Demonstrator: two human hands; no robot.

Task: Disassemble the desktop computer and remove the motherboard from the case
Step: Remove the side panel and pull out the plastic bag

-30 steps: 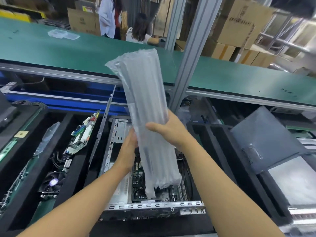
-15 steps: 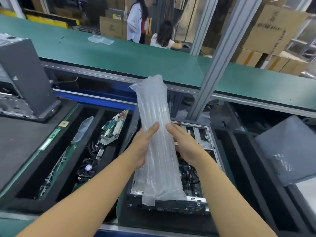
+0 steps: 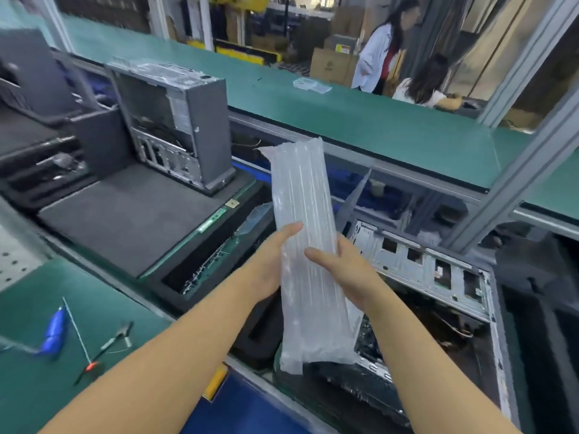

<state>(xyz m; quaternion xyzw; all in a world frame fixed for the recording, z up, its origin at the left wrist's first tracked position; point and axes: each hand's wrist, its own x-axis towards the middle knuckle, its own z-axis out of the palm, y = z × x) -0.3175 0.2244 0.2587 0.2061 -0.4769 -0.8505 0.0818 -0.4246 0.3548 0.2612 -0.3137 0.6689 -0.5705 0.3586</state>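
Leftward went the air-column cushion (image 3: 305, 245), off the middle of the open computer case (image 3: 423, 270), which lay below and right of the fingers, motherboard (image 3: 369, 338) inside. Left hand (image 3: 269, 264) and right hand (image 3: 351, 274) each clasped it, thumb in front, fingers behind. Beyond-left stood an upright tower (image 3: 188, 126); pliers (image 3: 117, 338) lay on the green table (image 3: 28, 396). Carton labels were blurred.

Your air-cushion bag (image 3: 300, 195) stands over the left end of the open case (image 3: 438, 270). Just left of the case lies the foam tray (image 3: 156, 288); farther left and behind, the upright tower (image 3: 206, 120); behind the case, the conveyor belt (image 3: 376, 126).
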